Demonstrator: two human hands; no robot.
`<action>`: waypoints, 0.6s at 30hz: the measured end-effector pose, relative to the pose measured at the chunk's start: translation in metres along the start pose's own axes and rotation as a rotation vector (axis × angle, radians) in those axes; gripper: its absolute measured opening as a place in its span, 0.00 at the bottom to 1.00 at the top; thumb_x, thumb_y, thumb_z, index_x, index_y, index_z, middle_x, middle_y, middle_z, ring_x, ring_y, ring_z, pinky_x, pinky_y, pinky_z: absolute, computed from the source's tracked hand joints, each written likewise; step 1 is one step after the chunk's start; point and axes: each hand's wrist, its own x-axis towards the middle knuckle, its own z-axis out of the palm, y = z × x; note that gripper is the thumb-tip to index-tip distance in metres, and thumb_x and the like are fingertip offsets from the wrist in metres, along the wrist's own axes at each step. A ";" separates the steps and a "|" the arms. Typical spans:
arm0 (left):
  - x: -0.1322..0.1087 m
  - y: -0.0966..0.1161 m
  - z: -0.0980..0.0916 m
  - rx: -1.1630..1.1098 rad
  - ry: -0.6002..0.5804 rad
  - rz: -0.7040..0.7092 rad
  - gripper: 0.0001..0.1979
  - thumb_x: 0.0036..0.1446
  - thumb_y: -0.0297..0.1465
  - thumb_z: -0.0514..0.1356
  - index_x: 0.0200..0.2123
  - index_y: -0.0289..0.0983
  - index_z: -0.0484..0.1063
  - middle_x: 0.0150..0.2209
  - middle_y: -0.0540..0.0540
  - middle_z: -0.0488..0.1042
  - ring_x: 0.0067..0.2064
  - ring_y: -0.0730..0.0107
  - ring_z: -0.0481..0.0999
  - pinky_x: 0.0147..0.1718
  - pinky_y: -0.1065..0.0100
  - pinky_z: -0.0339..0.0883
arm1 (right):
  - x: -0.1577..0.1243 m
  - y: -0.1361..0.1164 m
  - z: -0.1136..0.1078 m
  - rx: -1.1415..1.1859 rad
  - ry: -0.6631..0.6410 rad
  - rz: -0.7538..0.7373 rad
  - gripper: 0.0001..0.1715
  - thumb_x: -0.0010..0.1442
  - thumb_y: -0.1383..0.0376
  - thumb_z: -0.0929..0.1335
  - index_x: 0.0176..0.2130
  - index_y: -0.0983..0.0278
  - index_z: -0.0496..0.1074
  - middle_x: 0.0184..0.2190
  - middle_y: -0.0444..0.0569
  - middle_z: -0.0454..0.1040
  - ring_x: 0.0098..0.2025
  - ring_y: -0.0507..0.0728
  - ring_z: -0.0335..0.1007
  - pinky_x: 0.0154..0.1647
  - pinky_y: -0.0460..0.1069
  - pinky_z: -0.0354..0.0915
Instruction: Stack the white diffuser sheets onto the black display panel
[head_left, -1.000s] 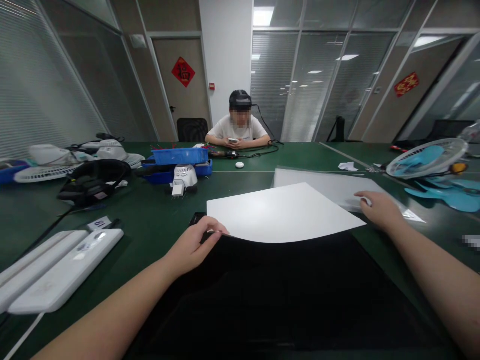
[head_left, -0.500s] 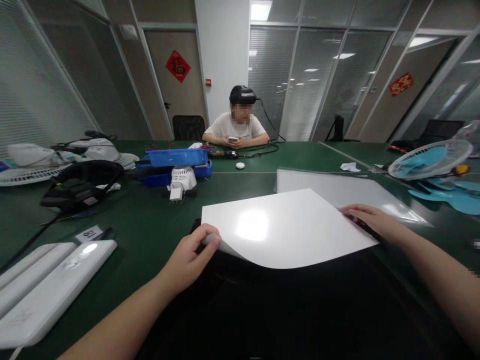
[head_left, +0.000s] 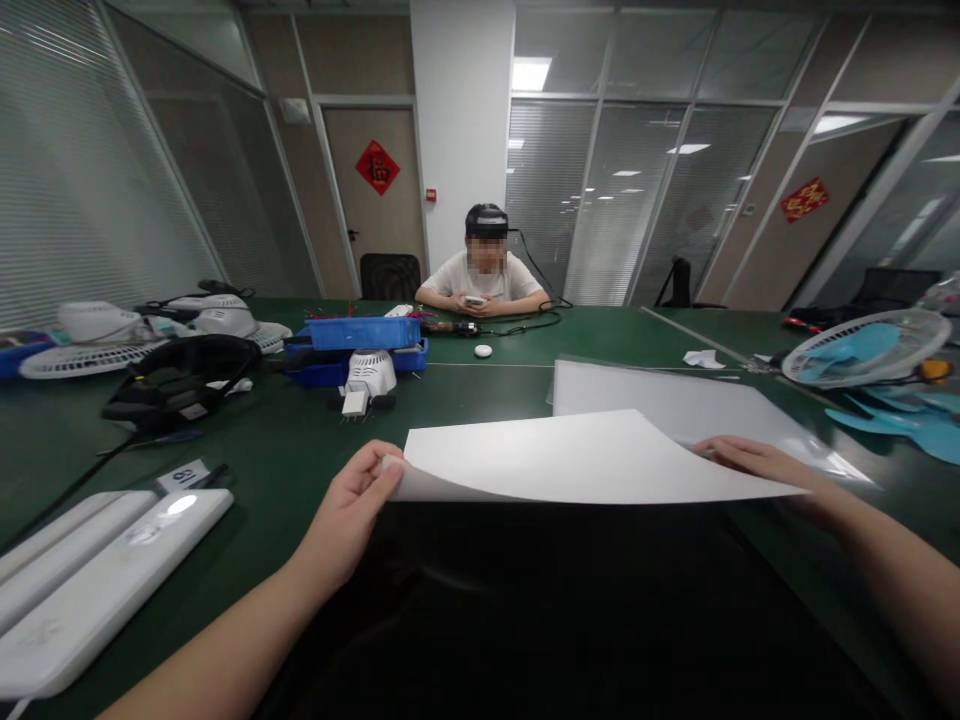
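A large white sheet (head_left: 570, 460) curls up off a big black panel (head_left: 555, 610) that lies flat in front of me on the green table (head_left: 300, 440). My left hand (head_left: 349, 515) pinches the sheet's near left corner and holds it raised. My right hand (head_left: 757, 465) is at the sheet's right edge, fingers partly under it and closed on that edge. A second pale sheet (head_left: 675, 400) lies flat behind, to the right.
White flat slabs (head_left: 97, 580) lie at my left, with a black headset (head_left: 180, 375), white fan parts (head_left: 97, 335) and blue trays (head_left: 360, 340) beyond. Blue fan blades and a fan grille (head_left: 862, 345) are at the right. A person (head_left: 486, 275) sits across the table holding a phone.
The white sheet has lifted further off the black panel, its left corner raised higher by my left hand. My right hand came from the rear sheet onto this sheet's right edge.
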 end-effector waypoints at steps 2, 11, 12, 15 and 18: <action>0.002 0.001 0.001 -0.082 0.054 -0.011 0.15 0.55 0.45 0.67 0.35 0.40 0.71 0.30 0.51 0.68 0.31 0.70 0.65 0.29 0.73 0.60 | 0.000 0.005 -0.002 0.041 0.012 -0.048 0.25 0.48 0.48 0.71 0.43 0.56 0.80 0.48 0.53 0.79 0.50 0.68 0.74 0.49 0.58 0.71; 0.002 0.009 0.005 -0.207 0.130 -0.018 0.19 0.50 0.45 0.72 0.35 0.40 0.70 0.29 0.54 0.68 0.31 0.74 0.67 0.29 0.76 0.64 | 0.000 0.003 -0.002 -0.186 0.149 -0.376 0.26 0.46 0.48 0.73 0.42 0.57 0.82 0.53 0.54 0.77 0.60 0.68 0.68 0.66 0.58 0.60; 0.001 0.009 0.004 -0.193 0.127 -0.010 0.20 0.51 0.46 0.71 0.36 0.40 0.70 0.29 0.53 0.69 0.31 0.74 0.68 0.29 0.76 0.64 | 0.000 0.004 -0.004 -0.189 0.155 -0.417 0.26 0.48 0.46 0.72 0.42 0.58 0.83 0.53 0.55 0.77 0.59 0.68 0.70 0.66 0.59 0.60; -0.001 0.010 0.001 -0.125 0.098 0.058 0.20 0.53 0.45 0.70 0.40 0.41 0.68 0.33 0.51 0.74 0.34 0.70 0.73 0.35 0.71 0.68 | 0.001 0.009 -0.009 -0.179 0.165 -0.467 0.29 0.54 0.42 0.69 0.42 0.59 0.83 0.51 0.56 0.79 0.55 0.69 0.73 0.64 0.61 0.63; 0.002 0.006 -0.006 -0.013 0.047 0.163 0.18 0.57 0.44 0.68 0.43 0.42 0.68 0.39 0.48 0.77 0.45 0.63 0.77 0.50 0.62 0.69 | -0.001 0.011 -0.009 -0.191 0.219 -0.454 0.28 0.55 0.42 0.68 0.41 0.59 0.83 0.48 0.55 0.80 0.53 0.68 0.74 0.62 0.61 0.65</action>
